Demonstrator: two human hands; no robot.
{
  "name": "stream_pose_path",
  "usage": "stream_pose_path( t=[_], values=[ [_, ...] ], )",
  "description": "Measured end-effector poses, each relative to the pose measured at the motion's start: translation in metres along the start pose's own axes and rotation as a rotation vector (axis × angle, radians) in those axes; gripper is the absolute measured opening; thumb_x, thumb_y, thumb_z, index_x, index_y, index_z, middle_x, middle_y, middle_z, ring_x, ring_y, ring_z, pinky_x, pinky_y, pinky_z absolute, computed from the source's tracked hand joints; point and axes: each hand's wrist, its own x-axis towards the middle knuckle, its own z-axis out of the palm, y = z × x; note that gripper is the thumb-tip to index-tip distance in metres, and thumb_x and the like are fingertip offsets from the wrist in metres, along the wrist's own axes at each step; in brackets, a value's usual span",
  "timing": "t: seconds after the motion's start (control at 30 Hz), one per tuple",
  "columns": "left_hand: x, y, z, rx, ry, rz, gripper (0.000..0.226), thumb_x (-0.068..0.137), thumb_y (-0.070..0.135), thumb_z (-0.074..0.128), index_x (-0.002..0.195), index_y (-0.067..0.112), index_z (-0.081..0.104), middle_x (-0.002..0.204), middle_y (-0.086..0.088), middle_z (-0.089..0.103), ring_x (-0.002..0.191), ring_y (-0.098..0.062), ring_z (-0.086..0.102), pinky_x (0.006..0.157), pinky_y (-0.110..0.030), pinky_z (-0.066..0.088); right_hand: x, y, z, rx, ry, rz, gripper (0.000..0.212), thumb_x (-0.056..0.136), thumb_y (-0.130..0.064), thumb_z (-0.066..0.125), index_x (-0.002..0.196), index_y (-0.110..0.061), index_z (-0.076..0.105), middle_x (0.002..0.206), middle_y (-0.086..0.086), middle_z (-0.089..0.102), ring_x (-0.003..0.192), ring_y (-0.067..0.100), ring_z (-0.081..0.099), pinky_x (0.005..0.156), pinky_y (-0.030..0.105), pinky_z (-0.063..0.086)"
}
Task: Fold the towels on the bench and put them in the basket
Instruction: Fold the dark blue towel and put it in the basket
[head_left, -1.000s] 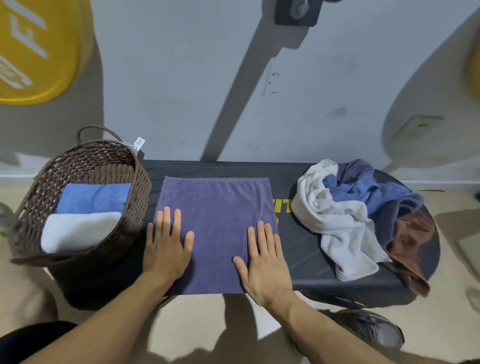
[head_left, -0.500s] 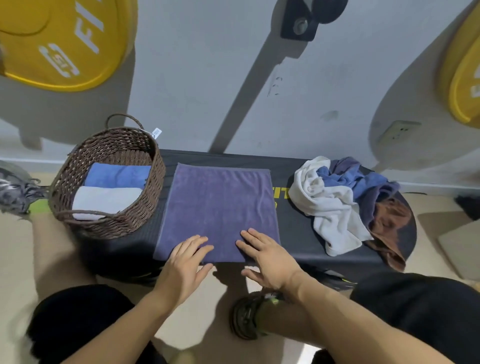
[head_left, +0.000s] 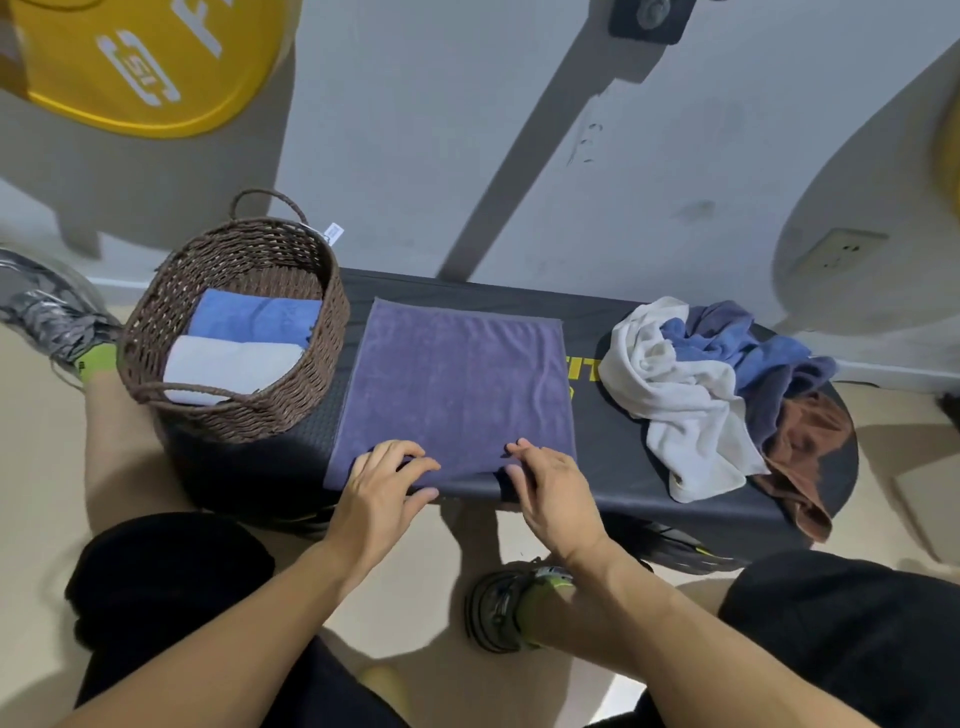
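Observation:
A purple towel (head_left: 457, 384) lies flat across the middle of the black bench (head_left: 623, 467). My left hand (head_left: 382, 486) and my right hand (head_left: 553, 486) are both at its near edge, fingers curled on top and thumbs at the hem, pinching it. A brown wicker basket (head_left: 291, 410) stands on the bench's left end with a folded blue towel (head_left: 254, 317) and a folded white towel (head_left: 228, 364) inside. A crumpled pile of white, blue and brown towels (head_left: 711, 384) sits on the right end.
A grey wall with a power socket (head_left: 836, 254) rises right behind the bench. A yellow weight plate (head_left: 150, 62) hangs at the upper left. My knees and shoes are on the floor in front of the bench.
My hands have slid back from the towel's middle to its near edge and now pinch it. The view has pulled back, showing more of my legs.

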Motion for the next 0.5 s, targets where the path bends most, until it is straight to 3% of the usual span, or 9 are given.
stream_pose_path(
  t=[0.07,0.13,0.23,0.33,0.4,0.5],
  values=[
    [0.007,0.003,0.003,-0.019,0.047,-0.039,0.016,0.086,0.022,0.073,0.101,0.021,0.070,0.103,0.008,0.060,0.102,-0.019,0.056,0.083,-0.035,0.041,0.007,0.000,-0.004,0.084,-0.029,0.120,0.019,0.100,-0.037,0.052,0.096,-0.023,0.065,0.094,-0.006,0.072,0.085,0.023,0.060,0.073,0.030,0.043],
    [0.017,0.003,0.002,-0.048,0.039,-0.089,0.008,0.091,0.024,0.066,0.097,0.018,0.069,0.099,0.008,0.060,0.098,-0.020,0.054,0.083,-0.037,0.041,0.013,0.004,-0.010,0.153,-0.062,0.197,0.028,0.099,-0.045,0.052,0.085,-0.022,0.059,0.080,-0.004,0.067,0.074,0.021,0.058,0.065,0.034,0.043],
    [0.026,-0.006,-0.007,-0.097,-0.003,-0.099,0.009,0.090,0.024,0.068,0.089,0.015,0.067,0.090,0.005,0.059,0.089,-0.020,0.051,0.081,-0.040,0.045,0.021,0.009,-0.020,0.171,-0.058,0.244,0.039,0.094,-0.047,0.060,0.076,-0.013,0.058,0.072,0.004,0.061,0.070,0.022,0.056,0.067,0.038,0.046],
    [0.014,-0.024,-0.019,-0.089,0.063,-0.136,0.011,0.079,0.013,0.078,0.080,0.014,0.067,0.083,0.003,0.060,0.078,-0.022,0.051,0.071,-0.043,0.047,0.030,0.019,-0.035,0.182,-0.107,0.275,0.029,0.086,-0.040,0.073,0.076,-0.013,0.069,0.074,-0.001,0.068,0.071,0.017,0.062,0.067,0.031,0.047],
    [0.001,-0.033,-0.026,-0.074,0.112,-0.190,0.012,0.079,0.009,0.076,0.078,0.014,0.066,0.082,0.003,0.061,0.078,-0.023,0.053,0.072,-0.043,0.048,0.039,0.027,-0.052,0.275,-0.234,0.337,0.019,0.083,-0.034,0.079,0.076,-0.016,0.074,0.074,-0.004,0.073,0.070,0.009,0.065,0.065,0.021,0.048],
    [-0.010,-0.035,-0.035,-0.120,0.154,-0.157,0.004,0.082,0.016,0.066,0.082,0.012,0.066,0.082,0.004,0.063,0.079,-0.021,0.056,0.075,-0.035,0.044,0.046,0.037,-0.075,0.333,-0.449,0.367,0.011,0.085,-0.024,0.078,0.077,-0.016,0.076,0.077,0.000,0.076,0.066,0.005,0.063,0.068,0.023,0.051]
  ],
)
